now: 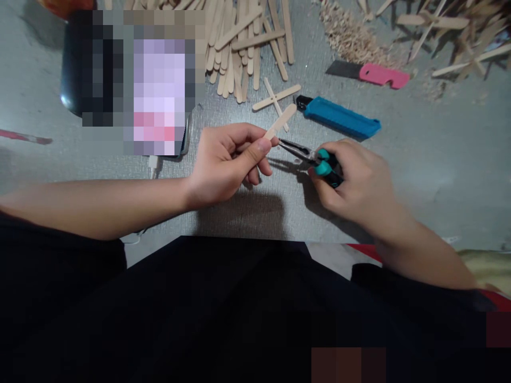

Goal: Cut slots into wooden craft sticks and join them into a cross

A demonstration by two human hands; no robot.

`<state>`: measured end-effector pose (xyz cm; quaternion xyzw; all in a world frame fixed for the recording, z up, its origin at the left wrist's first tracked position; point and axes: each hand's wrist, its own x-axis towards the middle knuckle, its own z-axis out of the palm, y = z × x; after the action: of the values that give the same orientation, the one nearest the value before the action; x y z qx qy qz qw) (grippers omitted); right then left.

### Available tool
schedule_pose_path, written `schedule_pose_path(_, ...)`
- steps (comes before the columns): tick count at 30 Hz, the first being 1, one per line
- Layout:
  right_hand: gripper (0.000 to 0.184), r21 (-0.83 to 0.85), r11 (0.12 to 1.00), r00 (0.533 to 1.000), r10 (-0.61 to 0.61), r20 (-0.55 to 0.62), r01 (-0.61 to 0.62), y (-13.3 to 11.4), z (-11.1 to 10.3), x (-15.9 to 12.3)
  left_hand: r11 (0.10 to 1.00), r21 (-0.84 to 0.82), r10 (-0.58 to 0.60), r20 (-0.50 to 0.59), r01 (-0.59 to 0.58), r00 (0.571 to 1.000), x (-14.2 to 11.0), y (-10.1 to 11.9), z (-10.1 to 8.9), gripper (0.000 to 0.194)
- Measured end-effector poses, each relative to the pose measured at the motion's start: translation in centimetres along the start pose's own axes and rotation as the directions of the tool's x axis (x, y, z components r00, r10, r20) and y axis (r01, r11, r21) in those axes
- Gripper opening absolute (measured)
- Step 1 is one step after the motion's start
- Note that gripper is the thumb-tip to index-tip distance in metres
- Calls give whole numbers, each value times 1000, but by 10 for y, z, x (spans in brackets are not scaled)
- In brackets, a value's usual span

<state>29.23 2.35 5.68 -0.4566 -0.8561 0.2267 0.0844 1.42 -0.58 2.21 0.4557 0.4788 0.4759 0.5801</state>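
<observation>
Between its thumb and fingers my left hand (pixel 233 159) pinches a wooden popsicle stick (pixel 284 118), tilted up to the right; a notch seems to show on its edge. My right hand (pixel 355 181) grips needle-nose pliers (pixel 319 159) with teal and black handles. The pliers' narrow jaws point left, their tips close to my left fingertips near the stick's lower end. Just beyond the held stick, two crossed popsicle sticks (pixel 275 99) lie on the table. A blue utility knife (pixel 343 116) rests above my right hand.
A pile of popsicle sticks (pixel 239 48) covers the back middle. Wood shavings (pixel 351 37) and a pink-handled blade (pixel 383 74) lie right of it, with crossed-stick pieces (pixel 471 42) at the far right. A blurred-out phone (pixel 159 96) with a white cable, a dark object (pixel 74 69) and a brush (pixel 27 136) are left.
</observation>
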Motion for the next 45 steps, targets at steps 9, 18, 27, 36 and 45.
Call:
schedule_pose_path(9, 32, -4, 999, 999, -44, -6, 44, 1, 1, 1, 1000, -5, 11, 2, -11, 1000, -1, -2, -1, 46)
schedule_pose_path(18, 35, -46, 993, 987, -114, -109, 110, 6, 8, 1, 985, -104, 130, -52, -135, 990, 4, -8, 0, 40)
schedule_pose_path(27, 28, -55, 989, 980, -144, -136, 137, 7, 9, 3, 994, -98, 46, 7, -45, 999, 2, -8, -1, 46)
schedule_pose_path(36, 22, 64, 990, 985, -116, -127, 125, 3, 8, 0, 996, -30, 86, 39, -85, 996, -4, -11, 0, 32)
schedule_pose_path(45, 21, 129, 986, 984, -87, -155, 108, -1, 13, -3, 994, 49, 89, 79, -93, 993, -10, -13, 1, 22)
